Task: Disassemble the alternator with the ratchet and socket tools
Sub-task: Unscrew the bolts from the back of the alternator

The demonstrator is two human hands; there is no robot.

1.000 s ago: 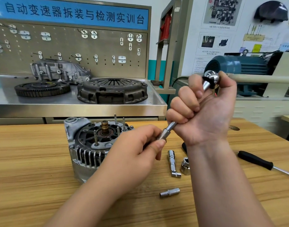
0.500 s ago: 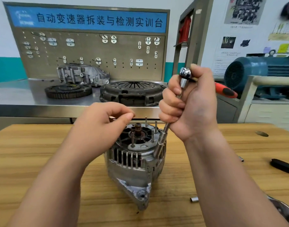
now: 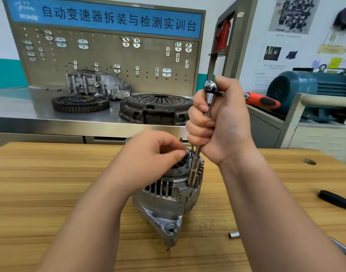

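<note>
Standing upright on the wooden table (image 3: pixel 50 183), the alternator (image 3: pixel 168 203) sits dead centre. The right hand (image 3: pixel 221 122) is fisted round the ratchet (image 3: pixel 210 89) just below its chrome head (red handle jutting right), and the socket (image 3: pixel 193 173) is planted on the housing's right rim. The left hand (image 3: pixel 148 160) curls over the top studs, thumb near fingertips; whether it pinches anything, I cannot tell.

Wood bench (image 3: pixel 50 183) in front of me carries the alternator (image 3: pixel 164 209), standing on end. Loose socket (image 3: pixel 234 235) lies near it on the right. Black handle (image 3: pixel 335 200) sits at the right edge.
</note>
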